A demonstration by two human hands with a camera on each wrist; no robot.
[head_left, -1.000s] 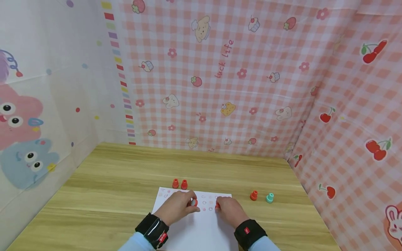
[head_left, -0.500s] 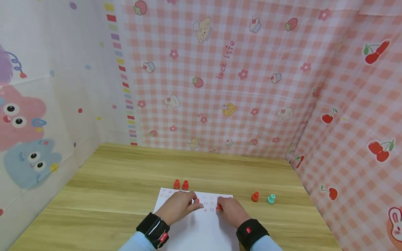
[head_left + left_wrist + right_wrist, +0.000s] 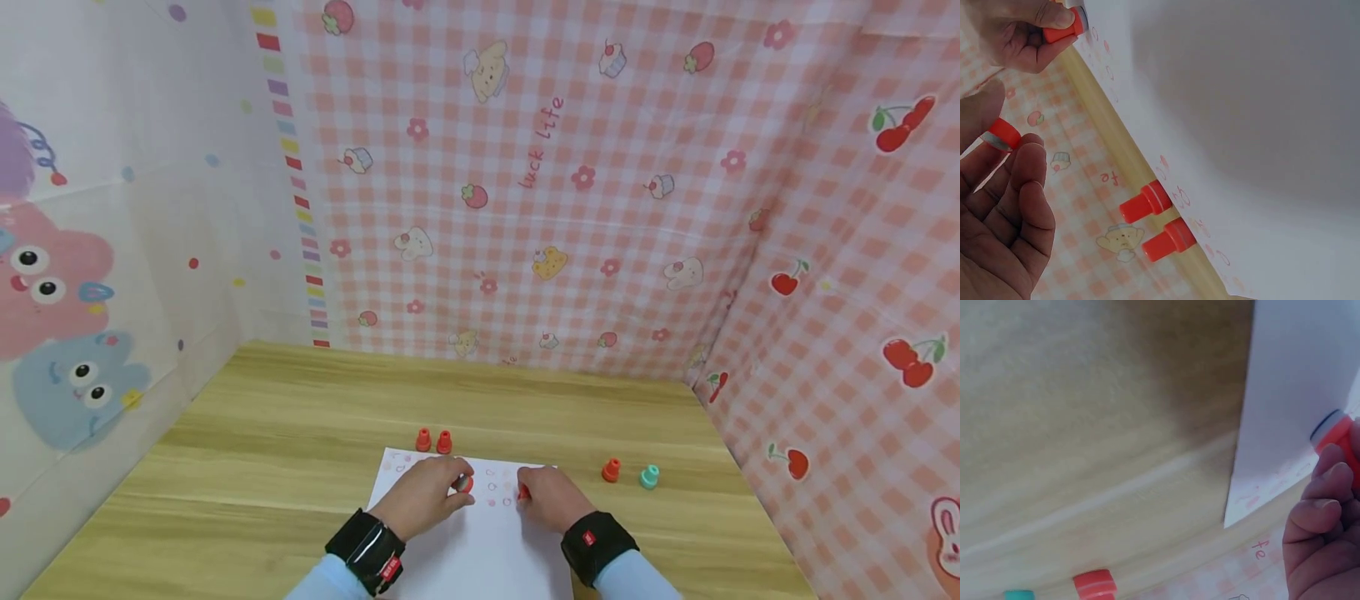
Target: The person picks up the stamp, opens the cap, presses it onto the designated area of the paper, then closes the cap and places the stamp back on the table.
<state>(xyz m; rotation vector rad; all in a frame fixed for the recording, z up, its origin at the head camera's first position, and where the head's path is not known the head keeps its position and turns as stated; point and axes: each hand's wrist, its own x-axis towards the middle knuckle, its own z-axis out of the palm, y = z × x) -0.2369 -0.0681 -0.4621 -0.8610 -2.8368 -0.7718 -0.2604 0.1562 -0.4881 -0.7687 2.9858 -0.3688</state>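
My left hand (image 3: 423,492) pinches a short red cap (image 3: 1005,134) with a grey inside between thumb and fingertips, held over the paper. In the head view that cap's round opening shows beside the thumb. My right hand (image 3: 551,497) grips a red toy stamp (image 3: 1063,28) by its handle, its grey-rimmed end down at the white paper (image 3: 480,554). Small pink and red stamped prints (image 3: 491,486) run in rows near the paper's far edge. The right fingers hide much of the stamp in the head view.
Two red stamps (image 3: 434,442) stand just beyond the paper's far left edge. Right of the paper stand another red stamp (image 3: 612,471) and a teal stamp (image 3: 649,477). Patterned cloth walls (image 3: 525,208) enclose the wooden table (image 3: 300,417) at the back and sides.
The left thumb and fingers have turned the red cap, so its round opening shows again after being edge-on. The right hand stays at nearly the same spot on the paper.
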